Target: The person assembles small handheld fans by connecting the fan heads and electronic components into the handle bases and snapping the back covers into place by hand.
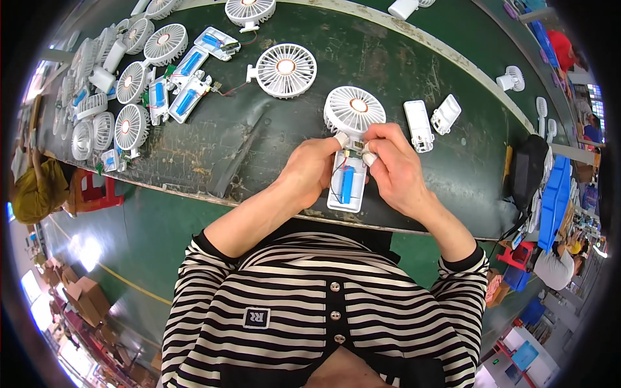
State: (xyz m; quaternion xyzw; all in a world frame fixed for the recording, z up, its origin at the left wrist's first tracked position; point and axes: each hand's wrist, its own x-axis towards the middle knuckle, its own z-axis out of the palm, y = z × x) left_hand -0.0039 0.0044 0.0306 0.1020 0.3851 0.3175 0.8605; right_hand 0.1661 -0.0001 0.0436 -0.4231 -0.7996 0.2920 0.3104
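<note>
Near the tabletop's (278,126) near edge, right of centre, the left hand (304,169) and right hand (398,169) are clamped around the open handle (334,189) of a handheld fan (346,116), seemingly seating its circuit board (354,154), which calls for light fingertip pressure.

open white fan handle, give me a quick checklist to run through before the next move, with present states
1. Left grip on the handle: ok, at its upper left edge.
2. Right grip near the circuit board: ok, close beside it.
3. Blue battery in the handle: ok, lying inside.
4. Circuit board seated: cannot tell, partly hidden.
5. Thin wires unpinched: cannot tell, too small.
6. Handle covered: not ok, open; two white casing parts lie to the right.
</note>
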